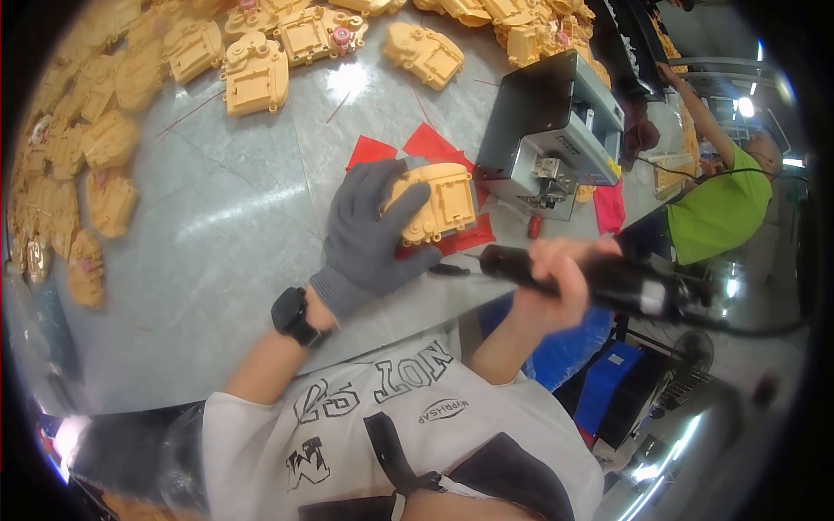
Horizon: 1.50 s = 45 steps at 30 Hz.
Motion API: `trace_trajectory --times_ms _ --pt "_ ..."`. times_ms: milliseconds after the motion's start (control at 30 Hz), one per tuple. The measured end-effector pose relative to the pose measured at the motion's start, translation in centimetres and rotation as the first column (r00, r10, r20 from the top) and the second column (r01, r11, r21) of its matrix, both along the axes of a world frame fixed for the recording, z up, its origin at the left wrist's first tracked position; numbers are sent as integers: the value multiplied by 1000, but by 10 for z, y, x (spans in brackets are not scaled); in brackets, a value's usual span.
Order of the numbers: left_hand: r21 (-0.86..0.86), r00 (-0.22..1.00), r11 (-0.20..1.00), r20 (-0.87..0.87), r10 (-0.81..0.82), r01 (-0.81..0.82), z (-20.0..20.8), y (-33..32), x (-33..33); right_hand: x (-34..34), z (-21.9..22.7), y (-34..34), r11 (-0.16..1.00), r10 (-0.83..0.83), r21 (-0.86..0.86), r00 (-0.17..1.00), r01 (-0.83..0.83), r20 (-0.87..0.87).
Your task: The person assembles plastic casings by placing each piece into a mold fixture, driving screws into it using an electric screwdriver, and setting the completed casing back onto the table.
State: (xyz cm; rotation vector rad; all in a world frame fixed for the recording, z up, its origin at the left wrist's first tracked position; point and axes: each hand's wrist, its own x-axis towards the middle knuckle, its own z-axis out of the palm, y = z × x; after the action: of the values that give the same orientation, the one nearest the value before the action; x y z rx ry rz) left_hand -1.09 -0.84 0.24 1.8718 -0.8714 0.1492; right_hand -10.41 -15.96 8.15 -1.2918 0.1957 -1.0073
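Note:
My left hand (pixel 369 230), in a grey glove, grips a yellow plastic housing (pixel 450 201) with a square recess, over red sheets on the grey table. My bare right hand (pixel 560 282) is wrapped round a black corded electric screwdriver (pixel 621 286). Its thin bit points left at the housing, with a gap between them. Behind the housing lie red sheets (pixel 426 143), partly covered by it and by my glove.
A grey and black box-shaped machine (pixel 556 130) stands right of the housing. Many similar yellow housings (pixel 256 74) line the table's far and left sides. A small red item (pixel 534 227) lies before the machine. A person in a green shirt (pixel 721 208) is at the right.

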Motion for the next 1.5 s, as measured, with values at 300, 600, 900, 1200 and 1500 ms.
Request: trace_trajectory --times_ms 300,600,900,1200,1500 --pt "4 950 1000 312 -16 16 -3 5 -17 7 33 23 943 330 -93 936 -321 123" --pt "18 965 1000 262 -20 15 -1 7 -16 8 28 23 952 307 -39 942 -305 138" --pt "53 961 999 274 -26 12 -2 7 -14 10 29 22 942 335 -83 934 -326 124" --pt "65 967 998 254 -37 22 -1 7 -14 10 29 23 954 297 4 943 -301 153" --pt "65 968 998 248 -36 21 -5 7 -16 13 28 19 939 320 70 931 -336 174"
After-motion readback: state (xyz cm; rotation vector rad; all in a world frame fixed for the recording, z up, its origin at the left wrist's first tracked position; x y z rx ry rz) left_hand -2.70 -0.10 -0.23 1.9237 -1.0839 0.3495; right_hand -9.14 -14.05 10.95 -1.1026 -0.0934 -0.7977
